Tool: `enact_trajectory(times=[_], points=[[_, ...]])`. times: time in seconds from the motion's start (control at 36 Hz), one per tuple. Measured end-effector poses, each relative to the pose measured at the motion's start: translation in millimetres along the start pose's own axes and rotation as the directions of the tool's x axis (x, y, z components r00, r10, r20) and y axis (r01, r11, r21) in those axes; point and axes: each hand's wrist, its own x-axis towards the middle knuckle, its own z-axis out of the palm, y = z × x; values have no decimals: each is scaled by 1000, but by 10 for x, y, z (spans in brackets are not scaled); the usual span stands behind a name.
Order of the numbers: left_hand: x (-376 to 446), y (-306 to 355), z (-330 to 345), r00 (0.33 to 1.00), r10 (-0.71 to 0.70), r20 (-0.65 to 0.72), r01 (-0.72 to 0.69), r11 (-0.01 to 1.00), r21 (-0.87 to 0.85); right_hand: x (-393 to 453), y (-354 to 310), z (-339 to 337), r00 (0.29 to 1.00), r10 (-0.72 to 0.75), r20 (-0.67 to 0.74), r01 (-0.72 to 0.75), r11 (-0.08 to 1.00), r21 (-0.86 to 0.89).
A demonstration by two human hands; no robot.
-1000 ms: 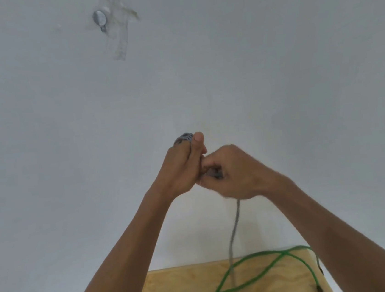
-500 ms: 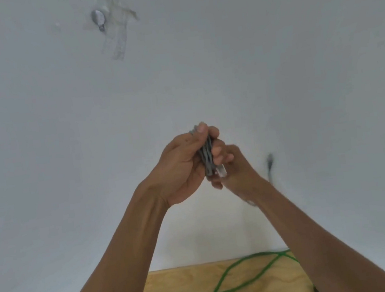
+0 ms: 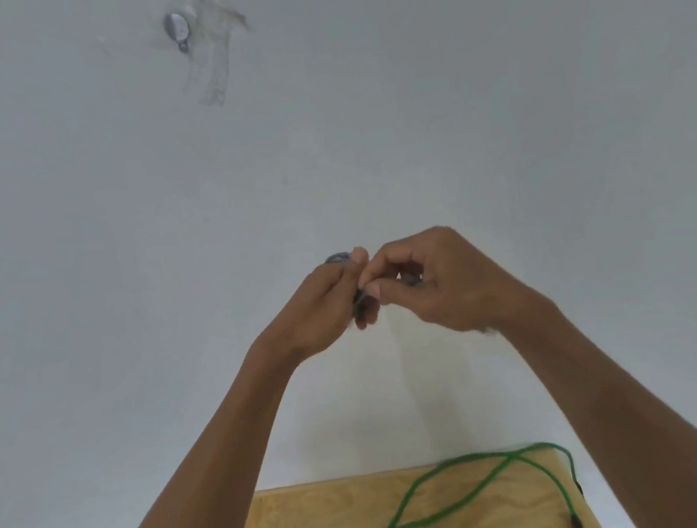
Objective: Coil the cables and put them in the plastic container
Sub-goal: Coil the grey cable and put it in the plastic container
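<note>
Both hands are raised in front of a white wall. My left hand (image 3: 325,305) grips a small bundle of coiled grey cable (image 3: 337,259), of which only a bit shows above the fingers. My right hand (image 3: 439,279) is right beside it, its thumb and fingers pinching the grey cable's end against the bundle. A long green cable (image 3: 415,525) lies loose in wide curves on the wooden table (image 3: 323,514) below. No plastic container is in view.
The white wall (image 3: 495,117) fills most of the view, with a metal fitting and clear tape (image 3: 181,29) at the upper left. A dark connector (image 3: 578,526) of the green cable lies near the table's right edge.
The hanging grey tail seen a second ago is gone from below the hands. My right hand has come up from behind the left and now pinches at the bundle from the right.
</note>
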Motion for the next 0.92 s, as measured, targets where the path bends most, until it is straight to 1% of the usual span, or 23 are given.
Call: enact_trajectory(times=[0.03, 0.06, 0.11, 0.14, 0.19, 0.25, 0.33, 0.39, 0.44, 0.47, 0.5, 0.53, 0.56, 0.58, 0.61, 0.64, 0.67, 0.69, 0.72, 0.81, 0.86, 0.92], points=[[-35, 16, 32, 999, -34, 36, 37, 996, -75, 40, -18, -62, 1000, -27, 10, 27, 999, 25], [-69, 41, 65, 995, -66, 78, 78, 984, -162, 88, -26, -124, 999, -42, -16, 43, 998, 51], [-153, 144, 130, 981, -109, 164, 155, 940, -305, 207, 26, -235, 993, -47, -111, 59, 993, 103], [-187, 190, 164, 973, -113, 202, 183, 909, -374, 252, 54, -265, 991, -34, -130, 57, 984, 171], [-234, 278, 210, 960, -74, 271, 217, 809, -546, 313, 146, -242, 992, -9, -127, 54, 933, 355], [-238, 331, 226, 954, -8, 300, 221, 693, -686, 323, 222, -131, 992, 26, -123, 40, 865, 501], [-204, 365, 222, 962, 99, 256, 155, 573, -805, 240, 334, 125, 988, 115, -99, -26, 771, 637], [-165, 383, 182, 974, 129, 186, 91, 531, -842, 121, 391, 336, 984, 156, -82, -54, 712, 700], [-110, 419, 97, 988, 120, 95, 14, 545, -838, -22, 405, 576, 972, 218, -88, -115, 768, 630], [-81, 427, 47, 993, 107, 48, -21, 567, -824, -90, 399, 672, 963, 257, -76, -166, 796, 582], [-56, 427, 3, 996, 88, 3, -51, 602, -797, -150, 377, 745, 956, 288, -57, -205, 794, 573], [-29, 407, -37, 997, 68, -43, -78, 660, -747, -193, 338, 794, 954, 298, -39, -222, 787, 575], [-4, 369, -64, 995, 55, -86, -99, 741, -665, -220, 295, 814, 958, 286, -33, -219, 799, 560], [18, 317, -78, 991, 51, -122, -110, 832, -544, -244, 244, 815, 964, 265, -30, -215, 838, 501], [28, 267, -73, 988, 55, -147, -109, 912, -395, -258, 203, 805, 970, 240, -26, -209, 890, 406], [36, 212, -57, 985, 61, -160, -99, 965, -242, -269, 170, 779, 976, 216, -14, -202, 935, 290], [41, 158, -39, 984, 69, -162, -87, 991, -106, -271, 141, 739, 978, 211, 8, -208, 959, 192], [44, 108, -23, 985, 79, -156, -79, 997, 3, -267, 123, 678, 973, 229, 37, -232, 963, 136], [42, 68, -10, 985, 92, -144, -81, 994, 79, -261, 109, 599, 962, 264, 76, -271, 954, 126], [26, -17, 37, 994, 87, -62, -70, 969, 239, -234, 81, 320, 907, 358, 222, -388, 915, 111], [8, -50, 97, 999, 43, -3, -41, 965, 260, -216, 63, 200, 878, 382, 288, -412, 910, 51], [-17, -54, 169, 999, 11, 41, -21, 971, 238, -209, 17, 149, 874, 374, 311, -386, 922, -23]])
